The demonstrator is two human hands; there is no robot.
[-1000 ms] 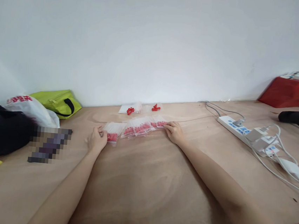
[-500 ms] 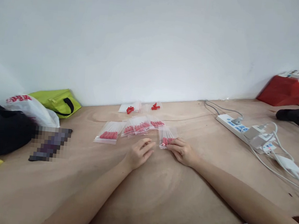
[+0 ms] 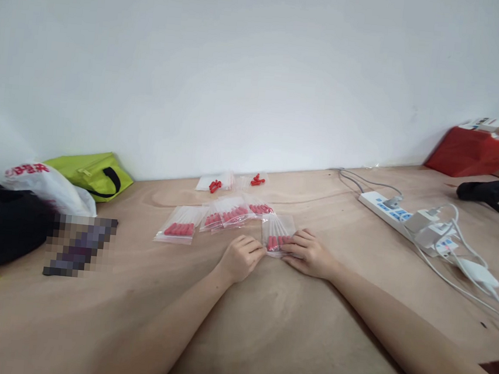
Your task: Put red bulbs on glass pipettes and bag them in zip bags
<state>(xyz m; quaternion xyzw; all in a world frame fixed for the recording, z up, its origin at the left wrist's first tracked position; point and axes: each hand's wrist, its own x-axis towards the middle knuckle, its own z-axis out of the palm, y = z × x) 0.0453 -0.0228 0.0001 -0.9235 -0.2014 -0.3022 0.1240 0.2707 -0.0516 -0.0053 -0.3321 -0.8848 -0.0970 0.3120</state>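
Note:
In front of me a clear zip bag (image 3: 277,229) lies on the wooden table, with slim pieces inside that have red ends. The fingertips of my left hand (image 3: 241,258) are closed at its lower left corner. From the other side my right hand (image 3: 311,254) grips the bag's right edge, its fingers partly covering the red ends. A similar filled bag (image 3: 178,227) lies to the left. Between the two, several more filled bags (image 3: 234,212) overlap one another.
Loose red pieces (image 3: 215,186) and a second small red pile (image 3: 258,180) rest on bags near the wall. A power strip (image 3: 382,208) with chargers and white cables lies right. A lime-green bag (image 3: 94,173), a white plastic bag (image 3: 51,185) and a black bag (image 3: 5,222) stand left.
My left hand has moved right and its fingers have closed at the bag's lower left corner. The bag has shifted slightly towards me; my right hand stays at its right edge.

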